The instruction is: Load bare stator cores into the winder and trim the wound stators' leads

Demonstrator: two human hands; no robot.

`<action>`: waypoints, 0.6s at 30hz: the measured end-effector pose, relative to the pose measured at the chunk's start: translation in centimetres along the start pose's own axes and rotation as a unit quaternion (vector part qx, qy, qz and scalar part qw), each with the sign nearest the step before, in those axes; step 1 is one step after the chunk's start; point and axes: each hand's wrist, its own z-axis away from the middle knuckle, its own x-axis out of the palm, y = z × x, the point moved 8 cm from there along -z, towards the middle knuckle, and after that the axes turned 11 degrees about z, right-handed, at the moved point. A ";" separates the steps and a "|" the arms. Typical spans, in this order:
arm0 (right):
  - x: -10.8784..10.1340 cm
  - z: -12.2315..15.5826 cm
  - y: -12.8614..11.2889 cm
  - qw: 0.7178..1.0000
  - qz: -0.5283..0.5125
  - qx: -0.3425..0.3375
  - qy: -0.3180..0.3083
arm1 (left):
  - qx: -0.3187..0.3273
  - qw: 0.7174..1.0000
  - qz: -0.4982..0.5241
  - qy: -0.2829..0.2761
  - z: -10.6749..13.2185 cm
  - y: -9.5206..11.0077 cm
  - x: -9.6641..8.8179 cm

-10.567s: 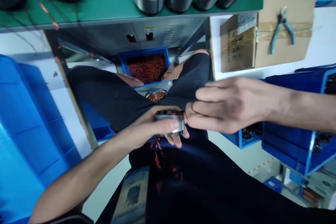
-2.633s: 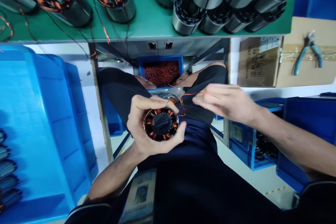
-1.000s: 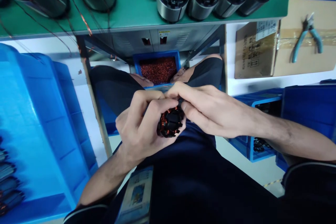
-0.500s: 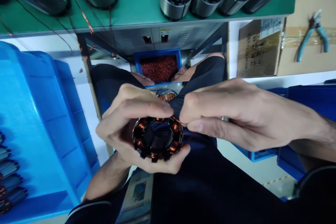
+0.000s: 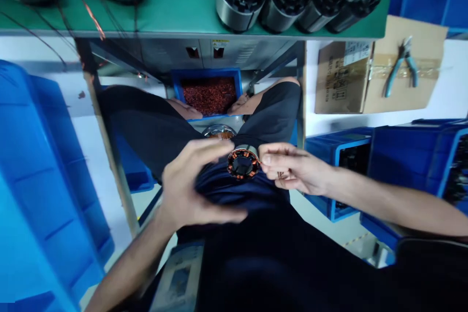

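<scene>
A motor stator (image 5: 243, 162) with a black slotted end and orange copper windings is over my lap, its round opening towards me. My right hand (image 5: 294, 168) is closed at its right edge, with thumb and fingers pinching copper wire that comes off the windings. Some wire strands (image 5: 281, 175) show among the curled fingers. On the stator's left, my left hand (image 5: 193, 187) is open, thumb and fingers spread apart and slightly blurred, clear of the stator. Whether the stator rests on my lap or hangs from the wire, I cannot tell.
Several larger stators (image 5: 239, 7) stand on the green worktop (image 5: 171, 14). Pliers (image 5: 401, 66) lie on a cardboard box (image 5: 426, 92) at right. A blue bin of copper-coloured bits (image 5: 209, 95) sits between my feet. Blue crates (image 5: 331, 146) and a large blue tray (image 5: 36, 156) flank me.
My left hand has let go of the stator and opened, moving off to its left. The stator and right hand are lower, farther from the camera. The view has shifted.
</scene>
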 end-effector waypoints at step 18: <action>-3.3 3.5 -8.9 0.900 0.415 -0.129 -0.030 | 0.086 0.980 -0.130 -0.128 -4.4 5.2 3.5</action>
